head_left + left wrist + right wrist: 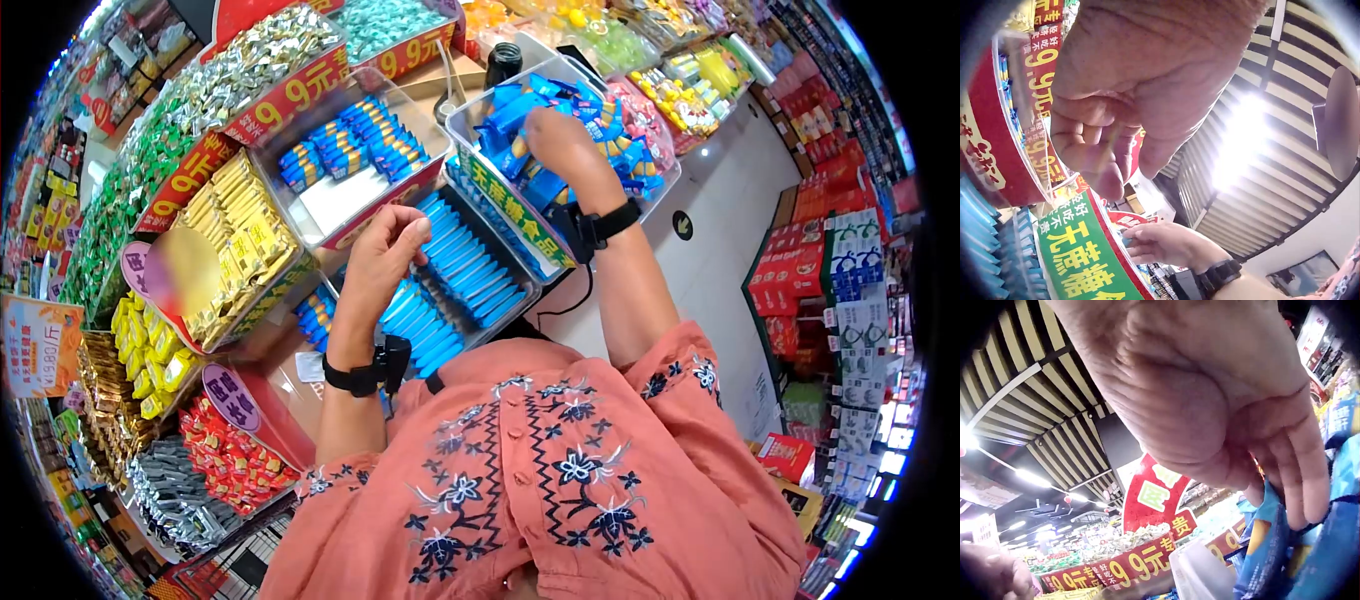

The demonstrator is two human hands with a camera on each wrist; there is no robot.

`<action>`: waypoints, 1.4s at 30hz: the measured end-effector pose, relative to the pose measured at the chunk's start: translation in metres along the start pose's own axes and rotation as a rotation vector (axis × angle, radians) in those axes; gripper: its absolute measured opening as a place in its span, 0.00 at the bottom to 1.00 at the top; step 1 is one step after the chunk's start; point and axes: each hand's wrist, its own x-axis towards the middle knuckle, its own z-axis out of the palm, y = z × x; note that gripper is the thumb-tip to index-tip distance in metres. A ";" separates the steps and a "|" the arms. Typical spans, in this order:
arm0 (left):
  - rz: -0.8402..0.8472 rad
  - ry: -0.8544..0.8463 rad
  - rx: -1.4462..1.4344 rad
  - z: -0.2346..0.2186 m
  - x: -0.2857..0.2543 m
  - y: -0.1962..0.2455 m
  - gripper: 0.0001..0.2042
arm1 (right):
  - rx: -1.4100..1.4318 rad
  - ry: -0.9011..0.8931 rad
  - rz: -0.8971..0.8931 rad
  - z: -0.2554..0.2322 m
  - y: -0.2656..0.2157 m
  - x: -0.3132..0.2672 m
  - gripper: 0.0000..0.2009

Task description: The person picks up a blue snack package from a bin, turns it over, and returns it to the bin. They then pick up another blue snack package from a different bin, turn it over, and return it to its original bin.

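- right hand: was down in a clear bin, on the pile of blue packets. head view showed its back; the fingertips were largely out of sight there.
- right grip: in the right wrist view the fingers lay close together, pointed down and touched the packets. one packet's corner stood up between the fingers and the thumb side. thumb tip was hidden; could not tell whether that packet was pinched or only touched.
- left hand: hung above the rows of slim blue packets, apart from the bin of blue packets.
- left grip: fingers were loosely curled in toward the palm, thumb alongside with a small gap to the fingertips in the left wrist view. no object could be made out between them.
- packet positions: the loose pile filled the clear bin, with a green sign along its near side; the slim ones stood in rows just below the left hand. a tray of short packets sat beyond that hand.
- each wrist carried a black strap.
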 end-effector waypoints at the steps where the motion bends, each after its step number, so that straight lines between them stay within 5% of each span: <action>1: -0.002 0.000 -0.005 0.000 0.000 -0.002 0.12 | 0.016 0.062 -0.015 -0.001 0.007 -0.003 0.11; 7: -0.038 -0.024 -0.032 0.000 0.009 -0.010 0.13 | 0.618 0.117 0.214 -0.060 -0.025 -0.038 0.12; 10: -0.038 -0.019 -0.067 0.007 0.014 -0.001 0.15 | 0.976 0.207 0.137 -0.070 -0.044 -0.050 0.10; 14: -0.023 -0.033 -0.185 0.018 0.020 0.015 0.19 | 1.191 0.107 0.074 -0.067 -0.062 -0.059 0.10; 22: -0.004 -0.042 -0.300 0.015 0.011 0.018 0.21 | 1.296 -0.084 0.074 -0.047 -0.089 -0.069 0.10; 42: 0.025 0.053 -0.203 0.005 -0.005 0.016 0.18 | 1.460 -0.147 0.121 -0.013 -0.107 -0.062 0.14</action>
